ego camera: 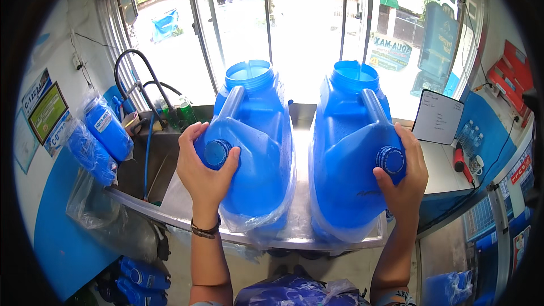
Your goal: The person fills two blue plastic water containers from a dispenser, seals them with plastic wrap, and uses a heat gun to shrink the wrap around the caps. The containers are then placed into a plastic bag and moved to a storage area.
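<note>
Two blue plastic water jugs, a left jug (pixel 259 170) and a right jug (pixel 340 170), stand side by side on a stainless steel counter (pixel 301 204). Clear plastic film wraps the lower part of each. Both wide mouths are uncapped at the far end, with a clear streak like running water in each. My left hand (pixel 204 187) grips the near shoulder of the left jug, thumb against its small blue screw cap (pixel 216 154). On the right jug, my right hand (pixel 408 191) curls around the other small cap (pixel 390 159), fingers along the jug's outer side.
A steel sink (pixel 131 170) with a black hose (pixel 117 72) lies at left, near bagged blue containers (pixel 106 127). Behind the jugs is a barred window. At right are a whiteboard (pixel 437 117), small bottles (pixel 471 134) and a mug (pixel 477 163). More blue jugs (pixel 142 278) stand on the floor.
</note>
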